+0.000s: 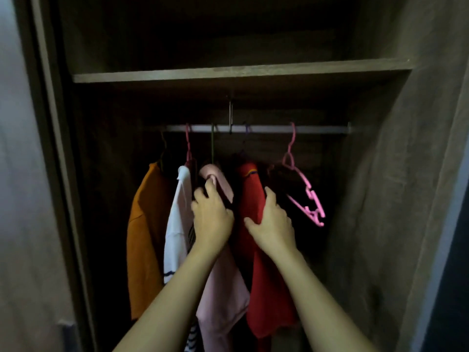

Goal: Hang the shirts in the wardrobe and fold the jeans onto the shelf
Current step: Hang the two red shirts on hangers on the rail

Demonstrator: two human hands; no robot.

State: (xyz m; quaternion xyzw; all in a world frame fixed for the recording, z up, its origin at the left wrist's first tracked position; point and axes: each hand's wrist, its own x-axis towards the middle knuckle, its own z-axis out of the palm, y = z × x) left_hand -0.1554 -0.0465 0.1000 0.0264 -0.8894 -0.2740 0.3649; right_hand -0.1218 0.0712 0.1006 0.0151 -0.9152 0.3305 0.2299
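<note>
You are facing the open wardrobe (380, 174), and both your hands are up among the shirts on the rail (266, 129). Your left hand (212, 217) is at the pink shirt (223, 288); its fingers (209, 186) curl around the shoulder part just under the collar, so the grip is clamped on this shirt. Your right hand (272, 224) holds the red shirt (266, 288) from the side, thumb in front and the fingers wrapped behind the cloth, so this grip is clamped too. The two shirts hang beside each other in the middle of the rail, each on its own hanger. To the left of them hang a white shirt (177, 224) with dark stripes low down, and then an orange shirt (144, 237) nearest the left wall. To the right of the red shirt a pink hanger (308, 199) hangs from the rail, tilted; something dark seems to be on it, but it is too dim to tell what. Above the rail is a wooden shelf (241, 72). No jeans are visible in this view.
</note>
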